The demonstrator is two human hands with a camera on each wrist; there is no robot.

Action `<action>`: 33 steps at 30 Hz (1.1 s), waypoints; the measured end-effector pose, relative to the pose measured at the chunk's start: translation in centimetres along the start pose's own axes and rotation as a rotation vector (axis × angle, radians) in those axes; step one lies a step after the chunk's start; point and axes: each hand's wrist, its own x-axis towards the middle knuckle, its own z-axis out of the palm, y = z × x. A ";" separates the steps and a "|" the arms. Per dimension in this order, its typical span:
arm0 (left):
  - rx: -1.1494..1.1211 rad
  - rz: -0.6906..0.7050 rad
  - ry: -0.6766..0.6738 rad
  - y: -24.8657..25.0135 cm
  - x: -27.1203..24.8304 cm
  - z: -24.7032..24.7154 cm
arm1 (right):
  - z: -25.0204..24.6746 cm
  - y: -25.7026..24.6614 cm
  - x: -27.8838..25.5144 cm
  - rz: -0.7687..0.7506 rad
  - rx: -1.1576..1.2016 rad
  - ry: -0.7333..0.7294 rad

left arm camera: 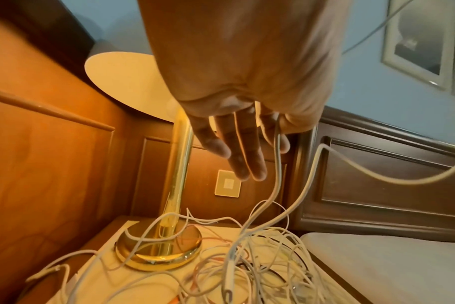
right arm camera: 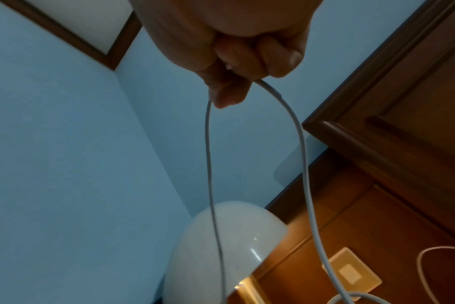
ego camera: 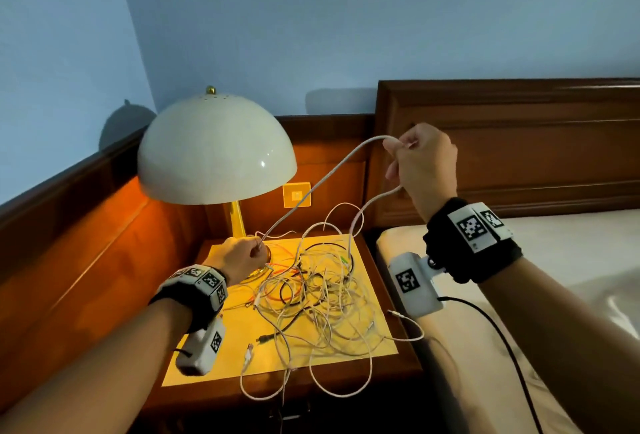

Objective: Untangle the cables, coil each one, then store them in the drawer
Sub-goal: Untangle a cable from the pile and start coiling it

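You're barely started: your right hand clenches a white cable high above the desk, your left hand pinches it near the lamp base. The tangle sprawls mid-desk to front edge; nothing coiled, drawer unseen.

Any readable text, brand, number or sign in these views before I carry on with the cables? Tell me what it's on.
None: no word, brand or number reads in any view.
Wrist bands: black-and-white square code markers only, no letters.
Wall plate behind the lamp: a pale square, no legible marking.
White cable and plugs in the pile: any print is too small to read.
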 end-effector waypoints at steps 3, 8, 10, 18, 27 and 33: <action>-0.094 -0.054 -0.019 0.3 0.5 1.4 | -1.0 -1.4 -0.3 -0.008 0.125 0.013; 0.064 -0.039 -0.047 2.9 0.0 2.2 | -2.2 -2.3 -1.2 -0.030 0.245 0.022; 0.110 -0.007 0.012 4.1 0.0 1.4 | -2.2 -1.3 -1.9 -0.024 0.183 -0.044; -0.485 0.036 0.260 7.4 2.1 -5.5 | -1.3 5.6 -5.1 0.191 -0.411 -0.556; -0.664 0.178 0.290 10.3 1.6 -6.9 | 0.8 4.7 -5.6 0.176 -0.328 -0.943; -0.577 0.289 0.150 12.6 0.2 -4.7 | 3.8 3.2 -5.5 0.198 -0.122 -0.669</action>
